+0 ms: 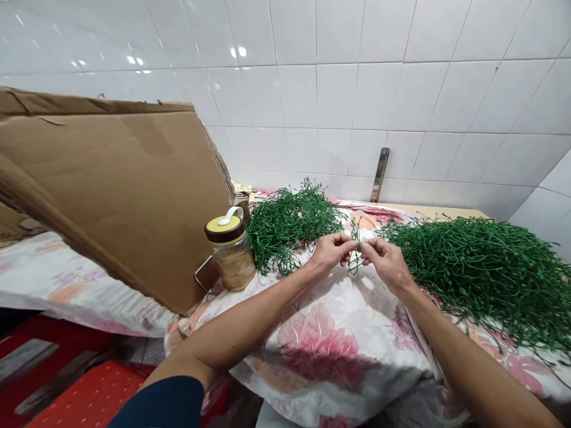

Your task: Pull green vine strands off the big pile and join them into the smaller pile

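Observation:
Between my two hands, over the flowered cloth, is a thin green plastic-looking stem [355, 228] with small buds, held upright. My left hand [333, 251] pinches it from the left, thumb and forefinger together. From the right, my right hand [384, 260] pinches the same stem, and the fingertips of both hands nearly meet. Behind my left hand lies a loose pile of green stems [292, 223]. A larger heap of the same stems [482, 270] spreads to the right of my right hand.
A clear jar [234, 264] with a brown and yellow lid stands left of the smaller pile. Beside it leans a big cardboard sheet [120, 196]. Flowered cloth [321, 339] covers the table. Red plastic stools [89, 398] stand at lower left. A white tiled wall [334, 95] closes the back.

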The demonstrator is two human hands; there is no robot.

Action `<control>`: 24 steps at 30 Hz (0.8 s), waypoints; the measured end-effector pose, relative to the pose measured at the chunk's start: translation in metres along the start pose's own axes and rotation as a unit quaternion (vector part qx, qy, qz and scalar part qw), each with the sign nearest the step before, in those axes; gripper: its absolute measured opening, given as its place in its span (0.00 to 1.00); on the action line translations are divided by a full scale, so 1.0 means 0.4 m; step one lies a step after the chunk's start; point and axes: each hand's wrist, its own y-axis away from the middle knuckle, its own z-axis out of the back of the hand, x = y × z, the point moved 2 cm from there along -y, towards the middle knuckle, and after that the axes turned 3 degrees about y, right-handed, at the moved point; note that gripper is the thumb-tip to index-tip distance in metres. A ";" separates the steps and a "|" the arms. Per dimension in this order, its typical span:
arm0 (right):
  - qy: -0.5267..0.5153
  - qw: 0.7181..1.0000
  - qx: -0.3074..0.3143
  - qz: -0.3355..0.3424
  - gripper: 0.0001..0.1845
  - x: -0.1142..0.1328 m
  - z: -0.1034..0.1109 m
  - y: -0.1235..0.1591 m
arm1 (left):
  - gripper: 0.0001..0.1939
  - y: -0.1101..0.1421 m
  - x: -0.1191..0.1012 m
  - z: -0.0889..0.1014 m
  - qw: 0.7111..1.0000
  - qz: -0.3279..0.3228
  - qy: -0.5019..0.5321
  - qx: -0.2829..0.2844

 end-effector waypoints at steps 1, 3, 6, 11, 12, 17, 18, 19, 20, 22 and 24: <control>-0.028 0.999 0.001 -0.020 0.20 -0.001 0.002 -0.002 | 0.17 -0.001 0.000 0.001 1.000 -0.011 -0.028 0.003; -0.074 0.995 0.005 -0.062 0.21 -0.005 0.005 -0.006 | 0.15 -0.001 -0.001 0.002 0.996 -0.040 -0.084 0.004; -0.112 0.988 0.033 -0.105 0.22 -0.011 0.006 -0.008 | 0.09 0.009 -0.009 0.001 0.979 -0.108 -0.171 -0.015; -0.121 0.985 0.052 -0.115 0.21 -0.008 0.001 -0.006 | 0.05 0.027 -0.025 -0.008 0.952 -0.170 -0.252 -0.040; -0.121 0.984 0.047 -0.119 0.21 -0.006 0.000 -0.006 | 0.05 0.030 -0.028 -0.010 0.951 -0.168 -0.256 -0.041; -0.144 0.978 0.012 -0.148 0.20 -0.002 -0.006 -0.004 | 0.05 0.038 -0.033 -0.019 0.959 -0.157 -0.234 -0.030; -0.154 0.976 0.007 -0.152 0.19 -0.002 -0.006 -0.004 | 0.05 0.038 -0.033 -0.021 0.963 -0.150 -0.223 -0.026; -0.164 0.975 0.004 -0.153 0.19 -0.003 -0.006 -0.004 | 0.06 0.037 -0.032 -0.021 0.968 -0.139 -0.208 -0.023; -0.173 0.973 0.004 -0.151 0.18 -0.003 -0.006 -0.004 | 0.06 0.035 -0.030 -0.020 0.974 -0.124 -0.190 -0.022; -0.188 0.972 0.011 -0.144 0.19 -0.005 -0.004 -0.005 | 0.06 0.028 -0.027 -0.017 0.985 -0.082 -0.149 -0.022; -0.197 0.971 0.026 -0.136 0.19 -0.007 -0.003 -0.006 | 0.07 0.021 -0.024 -0.012 0.992 -0.047 -0.112 -0.016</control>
